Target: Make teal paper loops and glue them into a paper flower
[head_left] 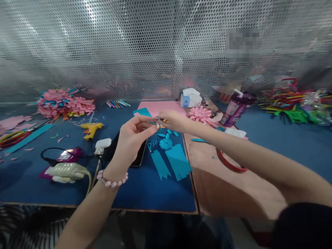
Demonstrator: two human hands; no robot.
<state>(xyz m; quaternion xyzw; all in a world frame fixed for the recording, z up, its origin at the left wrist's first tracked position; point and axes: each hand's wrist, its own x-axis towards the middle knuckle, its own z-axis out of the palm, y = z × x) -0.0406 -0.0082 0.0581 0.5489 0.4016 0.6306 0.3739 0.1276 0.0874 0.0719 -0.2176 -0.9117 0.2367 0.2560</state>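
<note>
My left hand (135, 133), with a pink bead bracelet (112, 182) at the wrist, pinches a small blue paper piece (159, 121) between thumb and fingers. Meeting it from the right, my right hand (172, 120) has its fingers closed at the same spot. A bit of yellow shows by those fingertips; what it is, I cannot make out. Below the hands lie a blue paper flower (166, 142), a fringed blue paper sheet (178, 162) and a notched blue paper strip (160, 164). A dark phone (140, 157) is partly hidden behind my left wrist.
A yellow glue gun (91, 130) and a power strip (68, 172) with cables stand left. Pink paper flowers (58, 102) lie behind. A tissue box (190, 99), pink flower (199, 113), purple cup (236, 109) and red ring (230, 165) are right. Perforated metal (145, 52) walls the back.
</note>
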